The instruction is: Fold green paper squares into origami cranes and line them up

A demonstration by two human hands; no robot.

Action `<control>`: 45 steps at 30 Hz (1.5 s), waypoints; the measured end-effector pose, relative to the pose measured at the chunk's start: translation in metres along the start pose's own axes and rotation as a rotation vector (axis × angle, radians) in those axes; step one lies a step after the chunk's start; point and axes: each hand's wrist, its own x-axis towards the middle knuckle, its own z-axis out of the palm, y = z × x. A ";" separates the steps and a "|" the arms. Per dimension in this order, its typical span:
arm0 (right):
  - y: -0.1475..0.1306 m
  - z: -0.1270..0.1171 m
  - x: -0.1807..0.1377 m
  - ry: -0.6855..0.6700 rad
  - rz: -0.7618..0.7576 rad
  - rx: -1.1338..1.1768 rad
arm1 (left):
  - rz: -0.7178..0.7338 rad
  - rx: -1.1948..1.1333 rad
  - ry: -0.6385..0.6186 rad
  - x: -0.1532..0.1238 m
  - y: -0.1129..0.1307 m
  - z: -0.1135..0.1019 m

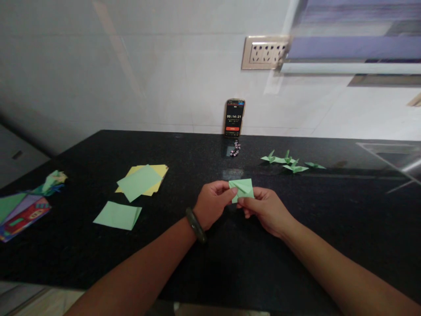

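Observation:
A small folded square of light green origami paper (245,186) is held up between both hands, a slanting flap showing on its face. My left hand (215,202), with a dark bangle (196,225) at the wrist, pinches its left side, thumb on the front. On the lower right edge, my right hand (265,208) grips the same paper between thumb and fingers. The fingers behind the paper are partly hidden. Left of my hands lies a green sheet folded over (117,215).
A stack of yellow sheets (158,173) has a green sheet (140,182) on top. Folded green paper cranes (295,168) stand at the right. A phone (234,117) showing a timer leans on the wall behind a beaded string (235,149). Colourful paper packets (28,215) lie far left.

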 end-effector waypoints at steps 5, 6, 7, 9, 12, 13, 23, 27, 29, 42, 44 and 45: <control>0.002 0.001 -0.001 -0.007 0.047 0.012 | 0.022 0.029 0.002 -0.001 0.001 -0.002; 0.002 0.001 -0.001 -0.012 0.052 0.014 | 0.022 0.029 0.002 -0.001 0.001 -0.002; 0.002 0.000 -0.001 -0.019 0.051 0.017 | 0.019 0.023 0.000 -0.001 0.002 -0.002; 0.002 0.000 0.000 -0.033 0.034 0.025 | 0.015 0.000 -0.015 -0.001 0.001 -0.002; 0.003 0.001 0.001 -0.046 0.017 0.044 | 0.022 -0.052 -0.039 0.000 -0.001 -0.002; 0.004 0.002 0.001 -0.047 0.020 0.047 | 0.028 -0.063 -0.040 0.000 -0.002 -0.002; 0.002 0.010 -0.002 -0.005 -0.034 -0.197 | 0.157 0.094 0.042 -0.005 0.002 0.002; 0.002 0.009 -0.003 -0.026 -0.059 -0.324 | 0.163 0.133 0.087 -0.003 0.000 0.000; 0.003 0.006 -0.003 0.044 -0.167 -0.466 | 0.140 0.139 0.129 -0.001 -0.001 -0.002; -0.001 -0.008 -0.002 0.147 -0.921 -0.968 | 0.006 0.038 0.032 0.001 -0.001 -0.004; 0.000 -0.008 -0.002 0.158 -0.941 -0.978 | -0.009 0.020 0.024 0.000 0.000 -0.004; 0.000 -0.009 -0.002 0.164 -0.948 -0.987 | -0.015 0.015 0.024 0.000 0.000 -0.004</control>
